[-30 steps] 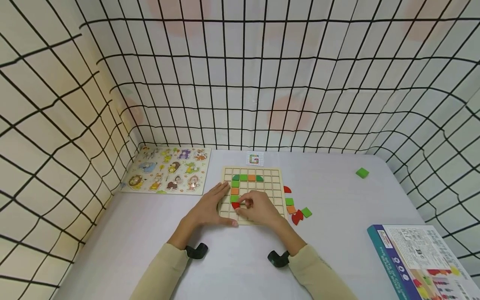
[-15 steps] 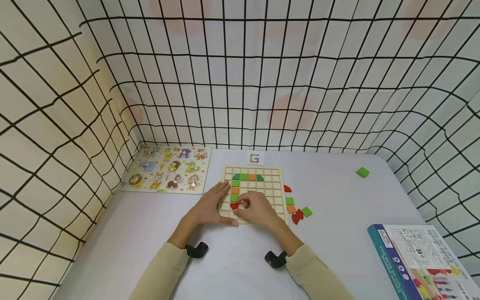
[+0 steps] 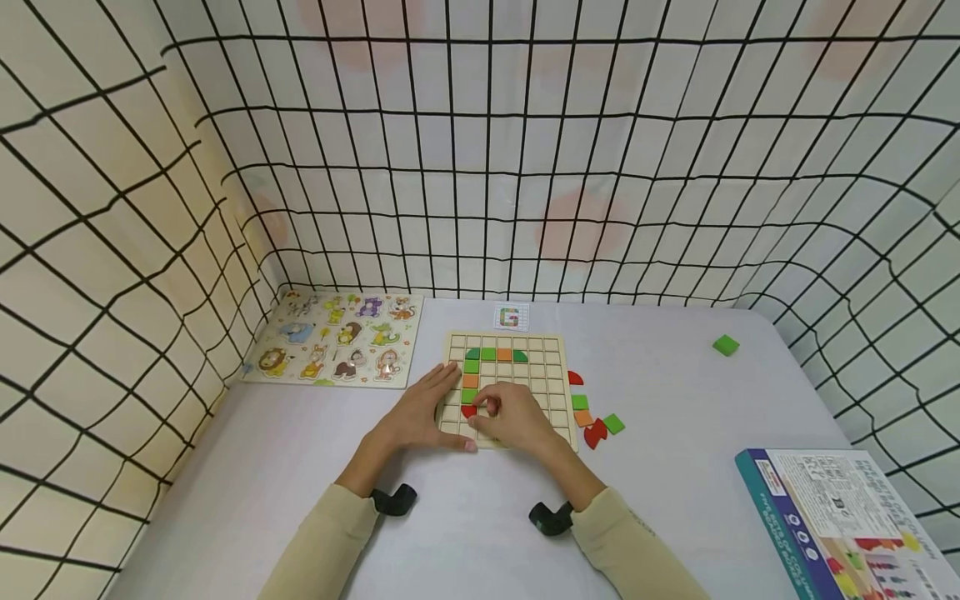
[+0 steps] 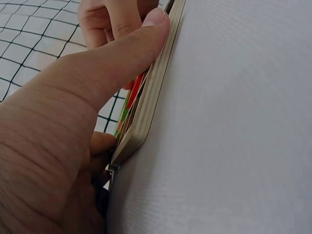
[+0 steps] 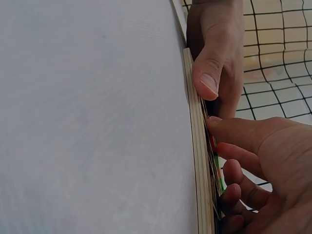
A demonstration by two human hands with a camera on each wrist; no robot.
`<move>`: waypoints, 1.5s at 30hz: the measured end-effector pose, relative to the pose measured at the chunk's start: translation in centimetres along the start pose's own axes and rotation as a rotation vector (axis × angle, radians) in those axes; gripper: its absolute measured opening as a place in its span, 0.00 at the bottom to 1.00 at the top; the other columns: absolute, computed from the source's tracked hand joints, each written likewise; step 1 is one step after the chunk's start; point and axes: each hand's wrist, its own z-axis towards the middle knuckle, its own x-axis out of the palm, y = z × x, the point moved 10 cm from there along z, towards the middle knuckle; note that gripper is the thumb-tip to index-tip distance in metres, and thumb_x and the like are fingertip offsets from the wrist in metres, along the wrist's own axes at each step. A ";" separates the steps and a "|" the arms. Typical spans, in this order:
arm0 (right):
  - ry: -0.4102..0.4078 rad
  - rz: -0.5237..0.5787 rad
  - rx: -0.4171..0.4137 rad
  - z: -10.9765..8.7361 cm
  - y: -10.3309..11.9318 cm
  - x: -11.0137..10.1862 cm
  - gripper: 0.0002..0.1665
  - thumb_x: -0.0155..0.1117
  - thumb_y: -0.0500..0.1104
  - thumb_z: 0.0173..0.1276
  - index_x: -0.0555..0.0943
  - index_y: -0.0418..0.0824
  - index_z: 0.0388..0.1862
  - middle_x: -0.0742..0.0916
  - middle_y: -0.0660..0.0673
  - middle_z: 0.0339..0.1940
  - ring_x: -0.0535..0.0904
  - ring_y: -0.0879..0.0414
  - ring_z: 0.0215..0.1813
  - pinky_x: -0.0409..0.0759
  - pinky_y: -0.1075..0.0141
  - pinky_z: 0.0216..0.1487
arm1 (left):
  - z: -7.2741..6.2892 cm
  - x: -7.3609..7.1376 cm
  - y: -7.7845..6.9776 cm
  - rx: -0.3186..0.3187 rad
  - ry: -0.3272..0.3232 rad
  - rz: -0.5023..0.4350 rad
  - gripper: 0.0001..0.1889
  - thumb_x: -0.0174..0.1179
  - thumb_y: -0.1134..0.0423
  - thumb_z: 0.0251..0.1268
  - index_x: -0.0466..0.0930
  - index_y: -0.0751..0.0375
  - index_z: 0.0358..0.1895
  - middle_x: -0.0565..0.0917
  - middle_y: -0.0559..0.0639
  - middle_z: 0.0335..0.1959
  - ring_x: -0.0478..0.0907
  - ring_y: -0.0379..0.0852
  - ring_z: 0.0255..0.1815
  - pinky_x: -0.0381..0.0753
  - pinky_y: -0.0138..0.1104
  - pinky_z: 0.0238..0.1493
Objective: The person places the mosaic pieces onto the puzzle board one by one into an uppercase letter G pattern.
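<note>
A wooden grid board [image 3: 540, 392] lies flat on the table, with green and orange tiles set in a row and a column on it. My left hand [image 3: 416, 414] rests at the board's near left corner, fingers fairly straight along the left side and thumb [image 4: 155, 19] on the front edge. At the bottom of the column sits a red rounded tile [image 3: 468, 411]. My right hand [image 3: 517, 414] holds that tile between thumb and index finger, its other fingers curled. In the right wrist view, the thumb [image 5: 229, 127] is close over the board's edge.
Loose red, green and orange tiles [image 3: 583, 419] lie right of the board, and a green block [image 3: 725, 345] farther right. A pattern card [image 3: 512, 317] stands behind the board. An animal puzzle [image 3: 337, 342] lies at left, a box [image 3: 847, 517] at right. Black netting [image 3: 487, 175] surrounds the table.
The red tile and my right fingertips have shifted slightly left, mostly in the first half second. My left hand has stayed in place on the board.
</note>
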 end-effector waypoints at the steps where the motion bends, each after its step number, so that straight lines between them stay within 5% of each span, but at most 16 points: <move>1: -0.001 0.001 0.001 0.0 -0.1 0.0 0.11 0.79 0.44 0.62 0.89 0.44 0.42 0.78 0.54 0.23 0.71 0.62 0.27 0.67 0.71 0.28 | 0.0 0.0 0.0 0.001 0.001 0.001 0.68 0.75 0.28 0.42 0.51 0.57 0.84 0.50 0.50 0.86 0.44 0.55 0.87 0.51 0.54 0.84; 11: -0.006 0.086 0.030 -1.2 -1.8 -1.8 0.10 0.77 0.44 0.65 0.89 0.46 0.44 0.80 0.53 0.27 0.74 0.59 0.30 0.72 0.70 0.31 | 0.1 0.1 -0.4 0.001 -0.004 -0.016 0.68 0.76 0.29 0.41 0.52 0.58 0.84 0.51 0.52 0.86 0.45 0.55 0.87 0.51 0.54 0.84; 20: -0.092 0.104 0.105 -2.9 -5.8 -6.2 0.11 0.77 0.45 0.65 0.89 0.45 0.45 0.81 0.51 0.30 0.73 0.57 0.32 0.72 0.70 0.32 | -0.3 0.0 -0.4 -0.033 0.007 -0.035 0.68 0.77 0.30 0.42 0.52 0.58 0.84 0.51 0.52 0.86 0.44 0.55 0.87 0.50 0.54 0.84; 31: -0.144 0.028 0.197 -6.3 -10.0 -11.8 0.15 0.78 0.44 0.64 0.88 0.41 0.48 0.81 0.47 0.32 0.72 0.53 0.34 0.70 0.70 0.29 | 0.0 0.2 0.0 -0.033 0.023 -0.021 0.69 0.74 0.26 0.43 0.49 0.56 0.84 0.48 0.49 0.87 0.42 0.53 0.88 0.48 0.53 0.85; 45: -0.113 -0.113 0.238 -9.8 -14.4 -14.1 0.19 0.74 0.45 0.65 0.87 0.44 0.54 0.81 0.48 0.35 0.73 0.52 0.39 0.72 0.68 0.36 | -0.2 0.0 -0.2 -0.027 0.011 -0.041 0.68 0.75 0.29 0.43 0.50 0.58 0.84 0.50 0.51 0.86 0.43 0.55 0.87 0.49 0.54 0.85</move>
